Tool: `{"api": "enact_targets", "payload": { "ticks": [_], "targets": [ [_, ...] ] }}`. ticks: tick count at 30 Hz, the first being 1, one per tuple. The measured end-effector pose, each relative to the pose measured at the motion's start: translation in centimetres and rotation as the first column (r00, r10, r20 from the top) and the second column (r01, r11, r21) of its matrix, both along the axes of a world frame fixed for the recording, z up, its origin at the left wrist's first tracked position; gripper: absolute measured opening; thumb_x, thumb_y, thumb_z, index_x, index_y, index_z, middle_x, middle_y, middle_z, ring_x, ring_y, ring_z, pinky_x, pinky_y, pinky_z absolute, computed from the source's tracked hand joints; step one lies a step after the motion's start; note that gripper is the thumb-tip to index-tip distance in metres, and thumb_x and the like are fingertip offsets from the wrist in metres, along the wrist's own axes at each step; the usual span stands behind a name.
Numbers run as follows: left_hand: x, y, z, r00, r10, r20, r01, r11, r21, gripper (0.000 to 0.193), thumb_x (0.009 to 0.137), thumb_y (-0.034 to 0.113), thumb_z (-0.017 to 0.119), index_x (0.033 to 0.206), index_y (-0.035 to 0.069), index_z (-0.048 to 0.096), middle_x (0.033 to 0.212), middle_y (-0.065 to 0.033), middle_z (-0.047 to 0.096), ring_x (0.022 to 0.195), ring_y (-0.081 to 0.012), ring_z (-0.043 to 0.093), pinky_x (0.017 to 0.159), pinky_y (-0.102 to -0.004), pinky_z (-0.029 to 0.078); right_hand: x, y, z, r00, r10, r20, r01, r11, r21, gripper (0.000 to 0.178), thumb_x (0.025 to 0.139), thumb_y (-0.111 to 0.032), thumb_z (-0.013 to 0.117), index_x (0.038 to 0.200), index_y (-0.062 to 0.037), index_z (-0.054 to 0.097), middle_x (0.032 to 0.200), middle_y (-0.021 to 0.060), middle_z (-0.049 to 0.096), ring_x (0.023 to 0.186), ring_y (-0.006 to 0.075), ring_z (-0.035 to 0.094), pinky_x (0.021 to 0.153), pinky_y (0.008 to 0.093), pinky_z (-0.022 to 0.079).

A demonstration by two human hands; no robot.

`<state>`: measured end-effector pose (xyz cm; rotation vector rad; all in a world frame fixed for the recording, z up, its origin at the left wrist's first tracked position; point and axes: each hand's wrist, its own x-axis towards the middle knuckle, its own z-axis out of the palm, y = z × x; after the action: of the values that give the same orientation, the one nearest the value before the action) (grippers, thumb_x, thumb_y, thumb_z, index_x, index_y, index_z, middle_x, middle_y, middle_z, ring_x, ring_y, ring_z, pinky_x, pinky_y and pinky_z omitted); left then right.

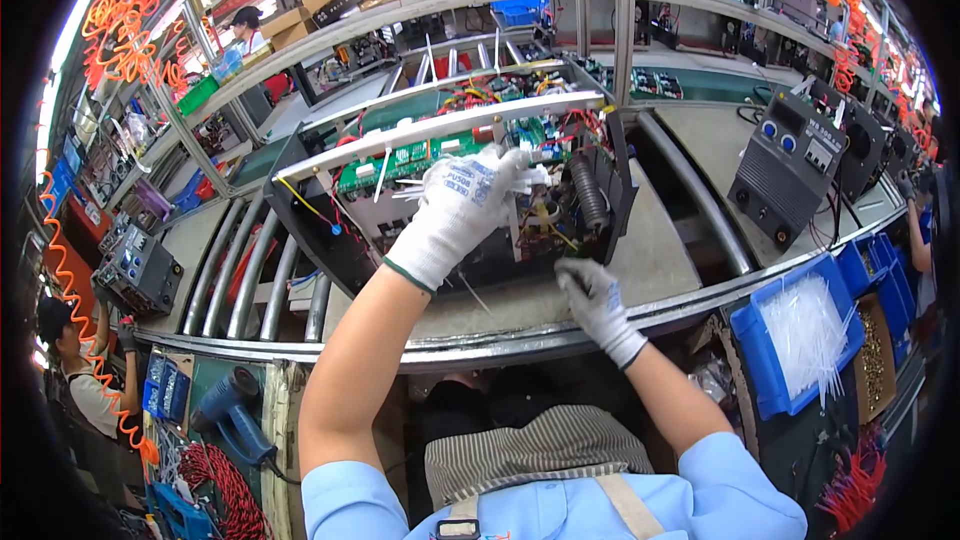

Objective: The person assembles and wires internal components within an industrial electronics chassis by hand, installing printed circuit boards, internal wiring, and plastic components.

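Note:
A black metal equipment case [440, 285] lies open before me, with green circuit boards [410, 172], coloured wires and a ribbed dark coil [590, 192] inside. My left hand [468, 195], in a white knit glove, is closed over the middle of it. White cable ties [407, 190] stick out from that hand. My right hand [595, 305], gloved too, is at the near right edge of the case with its fingers curled; whatever they hold is hidden. A loose white tie [388, 172] stands up from the left of the case, and another [476, 293] points down at its front.
Metal rollers [245, 275] run on both sides of the worktop. Finished-looking units stand at right [790, 165] and left [140, 270]. A blue bin of white ties [800, 325] and a heat gun [230, 400] are close by. Coworkers are at both sides.

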<state>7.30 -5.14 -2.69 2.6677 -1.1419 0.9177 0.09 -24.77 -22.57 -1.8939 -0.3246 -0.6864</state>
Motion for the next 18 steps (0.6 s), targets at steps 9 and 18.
{"api": "enact_targets", "payload": {
  "ticks": [9,18],
  "targets": [
    [1.5,0.1,-0.6,0.873,-0.251,-0.418,-0.059,0.797,-0.601,0.021,0.099,0.017,0.052,0.106,0.005,0.068,0.083,-0.0041,0.068,0.061,-0.008,0.056,0.056,-0.0227,0.045,-1.0,1.3,-1.2,0.992,0.065,-0.106,-0.087,0.974,-0.211,0.02,0.089,-0.021,0.063,0.103,-0.0057,0.066,0.091,0.0147,0.067,0.086,0.0318,0.065,0.077,0.0393,0.052],
    [-4.5,0.3,-2.2,0.785,-0.323,-0.529,-0.209,0.666,-0.716,0.018,0.097,0.014,0.053,0.105,0.001,0.063,0.079,-0.0028,0.06,0.069,-0.0085,0.053,0.06,-0.0246,0.043,-1.2,-0.4,-0.7,0.975,0.042,-0.216,-0.042,0.999,0.005,0.016,0.087,-0.015,0.069,0.1,-0.0056,0.069,0.083,0.0112,0.066,0.074,0.0232,0.063,0.066,0.0333,0.05]
  ]
}}
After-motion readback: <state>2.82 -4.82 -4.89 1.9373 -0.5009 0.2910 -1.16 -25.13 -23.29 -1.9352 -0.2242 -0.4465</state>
